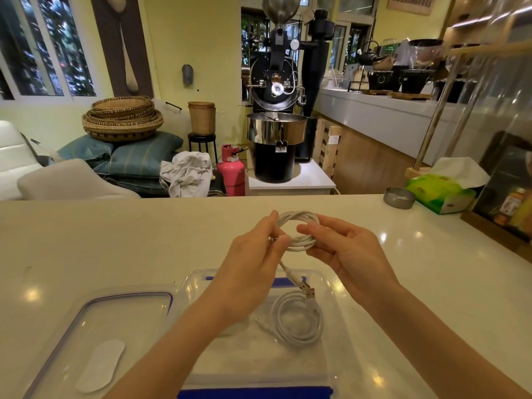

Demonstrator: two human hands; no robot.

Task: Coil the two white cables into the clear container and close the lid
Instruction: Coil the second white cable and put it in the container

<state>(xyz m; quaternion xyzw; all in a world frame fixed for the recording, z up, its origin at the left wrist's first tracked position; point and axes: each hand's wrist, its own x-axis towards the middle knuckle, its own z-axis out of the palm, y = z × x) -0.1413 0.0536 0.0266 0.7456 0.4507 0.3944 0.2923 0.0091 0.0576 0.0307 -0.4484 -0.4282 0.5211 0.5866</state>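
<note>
Both hands hold one coiled white cable [299, 230] above the white counter. My left hand [253, 254] pinches its left side and my right hand [342, 249] grips its right side. The cable's USB plug end [305, 289] hangs down over the clear container [331, 286]. A second white cable [299, 321] lies coiled inside that container, at its right. The container's clear lid [95, 341], edged in blue, lies flat on the counter to the left of the container.
A metal ashtray [399, 197] and a green tissue pack [443, 191] sit at the counter's far right. A dark framed stand [503, 197] lines the right edge. Beyond the counter's far edge stand a coffee roaster and a pink gas cylinder.
</note>
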